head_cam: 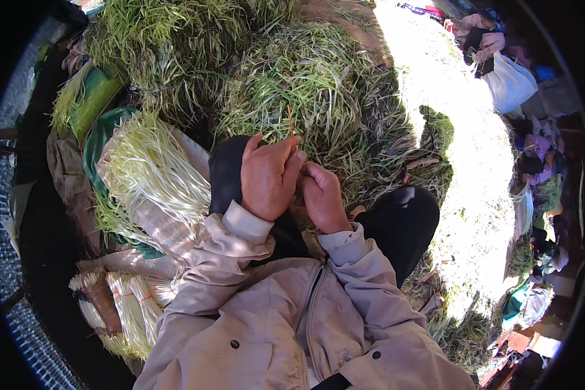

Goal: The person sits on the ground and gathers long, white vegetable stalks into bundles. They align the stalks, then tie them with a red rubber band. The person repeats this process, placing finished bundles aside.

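Note:
A thin orange tie (290, 122) stands up from between the thumb and index finger of my left hand (268, 178). Right beside it is my right hand (324, 197), its fingers curled in and its tips close to my left thumb. Whether those right fingers grip the tie's lower end is hidden. Both hands are above my lap, between my dark-trousered knees. Left of them, a loose sheaf of long pale green-white stalks (156, 170) lies on a patterned cloth (163, 234). Lower left, several bundles of white stalks (131, 302) are bound with red ties.
A heap of cut green leaves (302, 83) lies ahead, with a taller leafy pile (165, 44) behind it at left. Brightly sunlit litter (468, 185) runs down the right. Other people (482, 36) sit along the far right near a white sack (509, 83). Black sheeting (48, 243) edges the left.

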`<state>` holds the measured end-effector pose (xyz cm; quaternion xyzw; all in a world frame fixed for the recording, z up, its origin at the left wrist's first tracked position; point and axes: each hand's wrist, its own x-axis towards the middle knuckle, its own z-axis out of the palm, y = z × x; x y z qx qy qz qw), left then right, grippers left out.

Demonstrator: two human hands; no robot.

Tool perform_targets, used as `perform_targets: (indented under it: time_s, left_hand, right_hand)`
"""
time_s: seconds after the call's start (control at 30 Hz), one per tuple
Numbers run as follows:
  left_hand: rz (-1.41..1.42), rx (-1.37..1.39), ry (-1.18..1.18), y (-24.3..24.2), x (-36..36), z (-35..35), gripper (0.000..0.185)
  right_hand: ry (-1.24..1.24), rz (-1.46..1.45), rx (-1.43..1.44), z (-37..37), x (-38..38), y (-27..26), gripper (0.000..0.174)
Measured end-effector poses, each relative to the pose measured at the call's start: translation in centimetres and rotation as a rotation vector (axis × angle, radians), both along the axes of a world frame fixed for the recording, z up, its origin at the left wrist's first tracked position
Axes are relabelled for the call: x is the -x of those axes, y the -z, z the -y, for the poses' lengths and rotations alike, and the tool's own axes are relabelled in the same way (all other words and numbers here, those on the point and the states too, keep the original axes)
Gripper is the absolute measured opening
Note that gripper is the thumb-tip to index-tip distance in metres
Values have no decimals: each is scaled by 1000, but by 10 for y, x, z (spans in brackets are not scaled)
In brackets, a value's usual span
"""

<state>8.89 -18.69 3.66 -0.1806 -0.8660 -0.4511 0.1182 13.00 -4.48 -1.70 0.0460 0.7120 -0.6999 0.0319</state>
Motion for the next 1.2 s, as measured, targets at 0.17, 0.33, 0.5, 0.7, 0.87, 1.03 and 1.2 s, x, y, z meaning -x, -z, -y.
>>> perform_targets:
  time_s: [0.17,0.33,0.5,0.7,0.87,1.03,1.2]
  left_hand:
    - [-11,-38,-14,10,-6,4,20]
    - [9,-22,109,5,-4,1,20]
    - [512,-325,360,7,-23,-1,16]
    - [779,-575,600,22,-28,-5,17]
    - [933,-677,615,41,-38,1,16]
    - [952,-675,615,34,-43,-1,15]
    - [939,-755,564,38,-45,-6,13]
  right_hand:
    - [-49,-93,-221,12,-17,-13,16]
    - [139,-428,-646,-20,-32,-72,19]
    - [-71,-641,-824,-43,-15,-81,26]
    - [-69,-509,-751,-61,-35,-56,12]
    - [-44,-500,-704,-70,-43,-50,7]
    - [76,-556,-762,-85,-36,-46,6]
    - [166,-390,-478,-93,-32,-34,9]
